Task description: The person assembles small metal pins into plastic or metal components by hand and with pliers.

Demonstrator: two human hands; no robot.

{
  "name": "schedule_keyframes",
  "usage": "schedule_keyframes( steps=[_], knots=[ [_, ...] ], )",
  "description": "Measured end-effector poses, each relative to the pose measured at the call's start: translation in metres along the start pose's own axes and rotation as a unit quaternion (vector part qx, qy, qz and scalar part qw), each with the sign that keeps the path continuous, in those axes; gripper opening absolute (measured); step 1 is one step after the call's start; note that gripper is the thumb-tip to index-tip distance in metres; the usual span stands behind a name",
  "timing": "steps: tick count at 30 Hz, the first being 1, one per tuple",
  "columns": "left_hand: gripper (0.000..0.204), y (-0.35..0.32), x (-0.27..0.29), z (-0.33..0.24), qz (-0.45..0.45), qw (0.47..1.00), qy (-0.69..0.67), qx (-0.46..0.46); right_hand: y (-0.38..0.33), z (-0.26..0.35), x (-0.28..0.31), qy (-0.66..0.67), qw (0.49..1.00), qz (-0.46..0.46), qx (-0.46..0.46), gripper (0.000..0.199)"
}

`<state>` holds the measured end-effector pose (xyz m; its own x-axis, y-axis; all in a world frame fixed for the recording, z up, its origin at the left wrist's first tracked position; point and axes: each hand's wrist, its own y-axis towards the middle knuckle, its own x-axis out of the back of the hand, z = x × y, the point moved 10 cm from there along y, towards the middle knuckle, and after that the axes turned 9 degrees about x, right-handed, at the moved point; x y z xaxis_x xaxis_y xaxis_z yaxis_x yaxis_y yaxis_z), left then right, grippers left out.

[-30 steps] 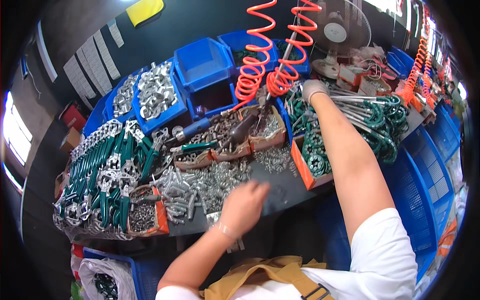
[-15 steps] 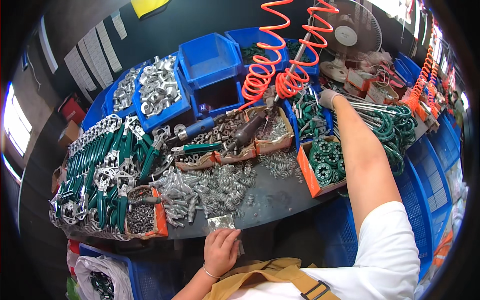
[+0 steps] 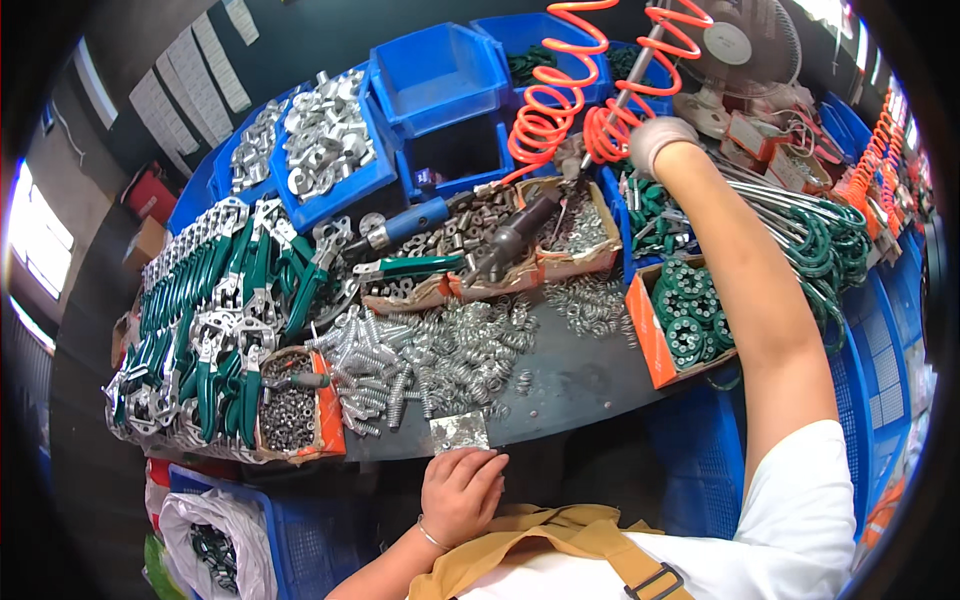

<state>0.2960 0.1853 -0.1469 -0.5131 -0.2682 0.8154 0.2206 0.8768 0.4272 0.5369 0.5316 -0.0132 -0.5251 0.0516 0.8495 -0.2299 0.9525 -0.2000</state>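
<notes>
My left hand (image 3: 462,495) is at the front edge of the bench, its fingers curled together just below a small shiny metal plate (image 3: 459,432). What lies under those fingers is hidden. My right arm stretches far forward, and the right hand (image 3: 660,140), in a pale glove, is above the blue bin of green-ended parts (image 3: 650,215); its fingers are hidden from view. Beside that arm sits an orange box of round green parts (image 3: 690,318). Loose metal springs (image 3: 465,345) are heaped beyond the left hand.
Green-handled clamp pliers (image 3: 215,320) are stacked at left, beside a box of small metal pieces (image 3: 290,410). Blue bins (image 3: 440,75) line the back. Orange coiled hoses (image 3: 560,90) hang above an air tool (image 3: 515,235). Green-coated bent rods (image 3: 815,235) lie at right.
My right hand has lifted slightly and is nearer the hanging hose. The left hand stays by the metal plate. The whole view has shifted a little.
</notes>
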Motion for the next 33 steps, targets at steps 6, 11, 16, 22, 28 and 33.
schedule_keyframes(
  steps=[6, 11, 16, 22, 28, 33],
  knots=[
    [0.031, -0.001, -0.001, 0.002, -0.015, 1.000, 0.002, 0.001, 0.085, 0.123, 0.076, 0.158, 0.956, -0.159, 0.187, 0.039],
    [0.025, -0.003, 0.000, 0.008, -0.014, 1.000, -0.019, -0.006, 0.167, 0.160, 0.026, 0.253, 0.960, -0.025, 0.118, 0.058],
    [0.024, -0.004, 0.000, 0.014, -0.035, 0.999, -0.038, 0.008, 0.175, 0.160, -0.008, 0.359, 0.928, 0.070, 0.073, 0.063],
    [0.022, 0.003, 0.001, 0.014, -0.041, 0.998, -0.056, -0.002, 0.178, 0.152, -0.007, 0.343, 0.933, 0.065, 0.083, 0.059],
    [0.021, -0.001, 0.003, 0.018, -0.046, 0.997, -0.057, 0.007, 0.141, 0.163, -0.008, 0.479, 0.864, 0.150, 0.028, 0.058],
    [0.023, 0.001, 0.003, 0.014, -0.053, 0.996, -0.072, -0.013, 0.159, 0.164, 0.004, 0.368, 0.920, 0.055, 0.123, 0.062]
  ],
)
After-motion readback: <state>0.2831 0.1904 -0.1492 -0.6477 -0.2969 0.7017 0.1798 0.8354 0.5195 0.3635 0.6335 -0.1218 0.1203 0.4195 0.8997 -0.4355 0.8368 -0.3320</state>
